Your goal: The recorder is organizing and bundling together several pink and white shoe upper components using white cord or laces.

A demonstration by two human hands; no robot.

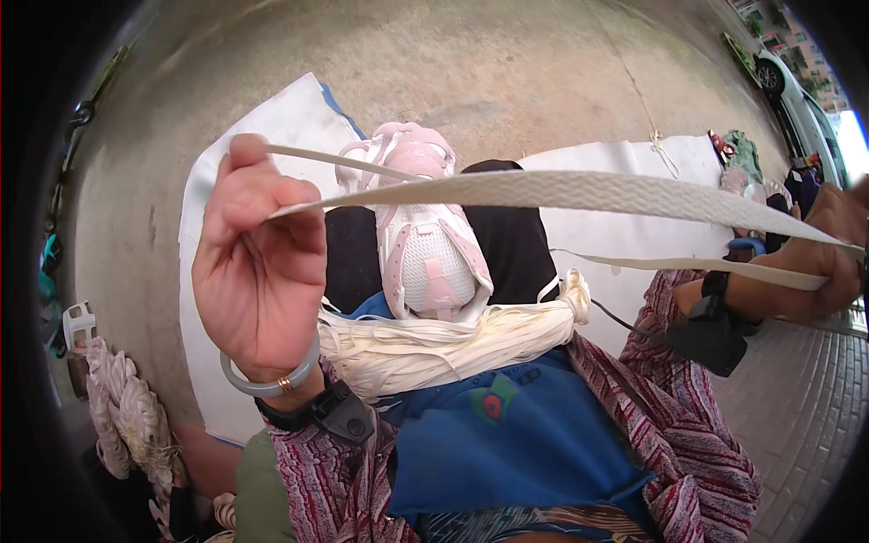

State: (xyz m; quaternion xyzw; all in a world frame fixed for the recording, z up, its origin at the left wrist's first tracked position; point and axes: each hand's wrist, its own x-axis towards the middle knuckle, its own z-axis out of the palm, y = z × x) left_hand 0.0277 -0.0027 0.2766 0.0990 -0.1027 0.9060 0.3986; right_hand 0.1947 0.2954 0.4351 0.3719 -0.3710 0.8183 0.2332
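Observation:
A flat cream shoelace is stretched between my hands, above my lap. My left hand, raised on the left, is closed with the lace pinched in its fingers. Far to the right, my right hand is closed on the lace's other part; some of its fingers are cut off by the picture's dark rim. A second length of lace hangs lower, running into the right hand. Below the stretched lace, a pink and white sneaker rests between my knees, toe toward me. Across my lap lies a bundle of cream shoelaces, gathered at its right end.
White sheets cover part of the concrete floor. Several pale shoes are piled at the lower left, beside a white plastic item. Cloth items lie at the upper right, near a parked car.

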